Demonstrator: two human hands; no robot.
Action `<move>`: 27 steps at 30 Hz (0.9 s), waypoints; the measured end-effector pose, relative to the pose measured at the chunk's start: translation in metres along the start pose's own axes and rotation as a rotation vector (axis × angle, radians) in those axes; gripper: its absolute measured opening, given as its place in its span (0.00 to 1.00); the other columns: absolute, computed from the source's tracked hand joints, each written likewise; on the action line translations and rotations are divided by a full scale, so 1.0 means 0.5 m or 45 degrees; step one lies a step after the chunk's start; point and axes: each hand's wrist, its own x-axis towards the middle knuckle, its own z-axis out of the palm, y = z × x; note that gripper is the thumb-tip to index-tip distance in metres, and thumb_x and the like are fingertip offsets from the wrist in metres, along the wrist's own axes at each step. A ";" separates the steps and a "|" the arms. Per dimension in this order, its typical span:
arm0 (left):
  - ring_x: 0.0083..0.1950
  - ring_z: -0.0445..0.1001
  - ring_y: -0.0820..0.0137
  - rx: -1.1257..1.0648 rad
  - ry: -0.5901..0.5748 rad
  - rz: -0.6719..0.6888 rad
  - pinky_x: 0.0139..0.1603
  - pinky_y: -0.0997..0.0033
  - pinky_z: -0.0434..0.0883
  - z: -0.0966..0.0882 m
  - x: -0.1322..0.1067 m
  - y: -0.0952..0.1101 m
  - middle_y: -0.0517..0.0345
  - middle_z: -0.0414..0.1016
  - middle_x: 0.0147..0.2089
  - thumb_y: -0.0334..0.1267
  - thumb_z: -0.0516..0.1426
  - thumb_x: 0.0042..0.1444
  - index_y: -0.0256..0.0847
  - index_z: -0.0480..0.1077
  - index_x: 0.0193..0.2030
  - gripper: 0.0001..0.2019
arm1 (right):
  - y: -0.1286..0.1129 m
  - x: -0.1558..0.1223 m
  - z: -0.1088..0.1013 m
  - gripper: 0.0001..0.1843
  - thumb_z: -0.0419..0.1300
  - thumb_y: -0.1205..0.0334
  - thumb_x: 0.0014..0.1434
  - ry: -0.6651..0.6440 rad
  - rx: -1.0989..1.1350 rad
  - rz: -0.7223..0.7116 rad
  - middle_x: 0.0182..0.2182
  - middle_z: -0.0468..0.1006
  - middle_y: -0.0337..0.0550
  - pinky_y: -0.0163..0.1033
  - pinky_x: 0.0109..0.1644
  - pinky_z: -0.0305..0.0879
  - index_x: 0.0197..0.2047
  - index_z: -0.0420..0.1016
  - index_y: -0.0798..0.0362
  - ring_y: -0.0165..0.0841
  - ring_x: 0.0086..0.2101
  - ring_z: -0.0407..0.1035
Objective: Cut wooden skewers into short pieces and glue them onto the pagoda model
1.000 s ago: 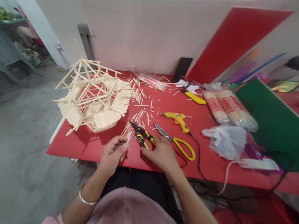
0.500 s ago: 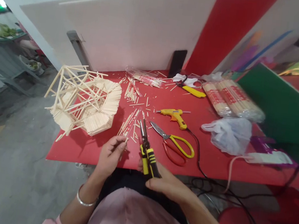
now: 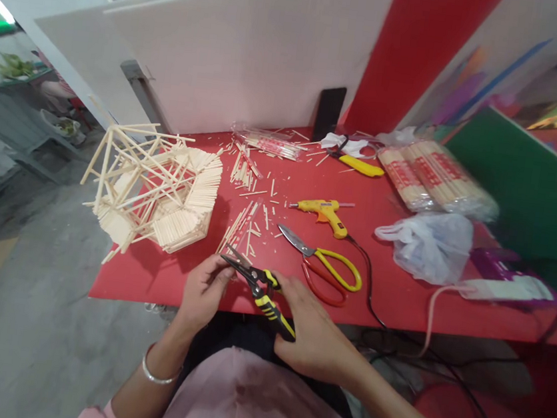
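Note:
My left hand (image 3: 202, 294) is closed in a pinch at the table's front edge. The short wooden stick it held a moment ago is mostly hidden behind the tool now. In my right hand (image 3: 312, 333) is a pair of pliers (image 3: 253, 277) with black and yellow handles. Its dark jaws are spread and reach the left fingertips. Beyond the hands lie loose wooden sticks (image 3: 239, 226) and small cut pieces. A framework built of wooden sticks (image 3: 180, 228) sits on the left of the red table (image 3: 278, 296).
Scissors (image 3: 335, 264) with red and yellow handles lie right of centre, below a yellow glue gun (image 3: 326, 209) with a black cord. Farther right are a plastic bag (image 3: 432, 247) and packs of sticks (image 3: 433, 176). Yellow-handled pliers (image 3: 360, 165) and a black phone-like slab (image 3: 329, 113) are behind.
My right hand has tilted the pliers leftward, so the jaws, now spread apart, meet the fingertips of my left hand. The left hand stays nearly in place.

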 end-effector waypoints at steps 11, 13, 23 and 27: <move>0.32 0.72 0.72 0.292 -0.092 0.207 0.35 0.75 0.68 -0.007 -0.002 -0.003 0.58 0.75 0.30 0.36 0.55 0.61 0.38 0.74 0.33 0.08 | -0.007 0.001 -0.005 0.49 0.58 0.66 0.41 -0.158 0.099 0.098 0.58 0.66 0.55 0.54 0.62 0.59 0.69 0.52 0.52 0.48 0.58 0.62; 0.31 0.72 0.73 0.314 -0.096 0.223 0.34 0.76 0.68 -0.008 -0.002 -0.001 0.59 0.75 0.29 0.36 0.54 0.61 0.38 0.74 0.33 0.09 | -0.007 0.000 -0.003 0.49 0.58 0.67 0.41 -0.158 0.107 0.084 0.57 0.67 0.55 0.54 0.62 0.60 0.68 0.52 0.51 0.49 0.58 0.62; 0.35 0.74 0.70 0.375 -0.116 0.254 0.38 0.74 0.69 -0.006 -0.002 -0.007 0.58 0.75 0.30 0.35 0.55 0.61 0.38 0.74 0.32 0.09 | 0.004 -0.009 0.009 0.50 0.58 0.66 0.41 -0.142 0.111 0.101 0.58 0.66 0.56 0.55 0.63 0.58 0.69 0.50 0.52 0.48 0.59 0.61; 0.36 0.75 0.69 0.372 -0.138 0.244 0.40 0.73 0.70 -0.005 -0.001 -0.006 0.56 0.76 0.32 0.36 0.54 0.63 0.38 0.74 0.33 0.10 | 0.008 -0.008 0.019 0.49 0.57 0.66 0.40 -0.156 0.175 0.118 0.60 0.64 0.58 0.54 0.65 0.56 0.68 0.52 0.57 0.48 0.60 0.60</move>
